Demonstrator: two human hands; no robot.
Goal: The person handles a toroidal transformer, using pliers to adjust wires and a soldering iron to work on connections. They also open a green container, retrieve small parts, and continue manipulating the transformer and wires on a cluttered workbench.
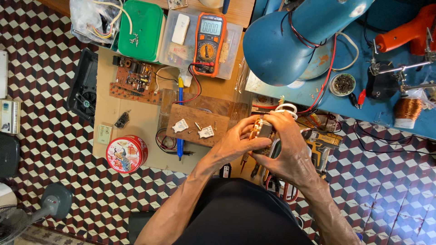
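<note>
The blue lamp shade hangs close above both hands. To their left, the wooden board has small bare parts; the cordless drill blocks the right.

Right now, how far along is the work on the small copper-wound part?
Done: brown circuit board lies bare beside its black casing. In hand: left hand and right hand grip the copper-wound metal part. Left: the orange multimeter lies untouched.

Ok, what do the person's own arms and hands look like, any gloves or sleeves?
Both are bare: no gloves, rings or watch show on the left hand or right hand. The forearms are uncovered right down to the frame edge, with no sleeves in view. A dark garment covers the body between them.
</note>
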